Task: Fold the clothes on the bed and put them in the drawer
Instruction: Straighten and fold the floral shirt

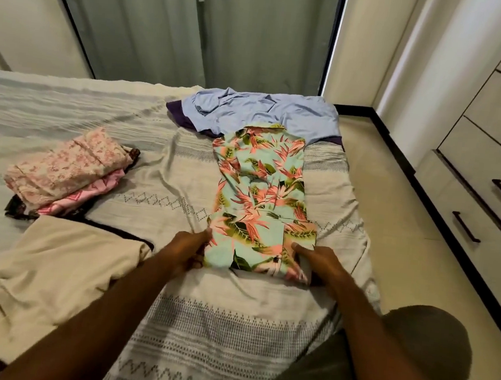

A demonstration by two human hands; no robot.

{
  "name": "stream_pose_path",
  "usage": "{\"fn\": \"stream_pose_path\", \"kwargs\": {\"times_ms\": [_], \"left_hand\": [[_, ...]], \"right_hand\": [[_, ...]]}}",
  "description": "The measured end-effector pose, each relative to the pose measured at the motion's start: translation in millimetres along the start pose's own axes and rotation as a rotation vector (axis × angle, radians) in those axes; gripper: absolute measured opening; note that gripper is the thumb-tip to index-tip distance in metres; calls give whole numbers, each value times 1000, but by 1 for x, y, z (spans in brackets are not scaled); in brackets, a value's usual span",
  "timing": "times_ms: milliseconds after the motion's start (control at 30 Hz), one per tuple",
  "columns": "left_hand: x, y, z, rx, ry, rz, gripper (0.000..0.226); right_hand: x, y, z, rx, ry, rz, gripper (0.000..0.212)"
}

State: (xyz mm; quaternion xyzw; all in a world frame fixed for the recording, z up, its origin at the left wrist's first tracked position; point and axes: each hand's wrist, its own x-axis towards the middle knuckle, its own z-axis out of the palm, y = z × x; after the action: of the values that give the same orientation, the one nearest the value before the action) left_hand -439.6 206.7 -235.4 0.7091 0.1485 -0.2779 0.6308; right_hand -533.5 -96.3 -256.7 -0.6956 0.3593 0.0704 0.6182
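Note:
A turquoise shirt with pink and green leaves (258,190) lies folded into a long narrow strip on the bed (230,325), its near end doubled over. My left hand (189,251) grips the left side of that near fold. My right hand (316,260) grips its right side, thumb on top. A light blue garment (260,111) lies crumpled at the far edge of the bed over something purple. A stack of folded pink clothes (67,169) sits at the left. The drawers (487,194) with dark handles stand at the right.
A cream garment (52,265) lies spread at the near left of the bed. A strip of floor (375,183) runs between the bed and the drawer unit. A curtained window is behind the bed. My knee (423,347) is at the lower right.

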Motion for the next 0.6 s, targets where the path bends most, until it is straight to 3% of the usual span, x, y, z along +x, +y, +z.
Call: {"fn": "stream_pose_path", "kwargs": {"times_ms": [167, 267, 433, 533, 600], "left_hand": [[-15, -19, 12, 164, 225, 221, 33], [-17, -26, 20, 180, 376, 265, 29], [-29, -30, 15, 175, 403, 378, 21], [-37, -37, 3, 400, 452, 663, 42], [-36, -41, -8, 629, 406, 988, 40]], "right_hand": [[-5, 8, 7, -222, 153, -204, 28], [-12, 7, 1, -285, 179, -284, 27], [-23, 8, -5, -212, 182, -324, 43], [-35, 10, -10, -265, 284, -487, 60], [-37, 15, -18, -336, 195, -679, 63]]}}
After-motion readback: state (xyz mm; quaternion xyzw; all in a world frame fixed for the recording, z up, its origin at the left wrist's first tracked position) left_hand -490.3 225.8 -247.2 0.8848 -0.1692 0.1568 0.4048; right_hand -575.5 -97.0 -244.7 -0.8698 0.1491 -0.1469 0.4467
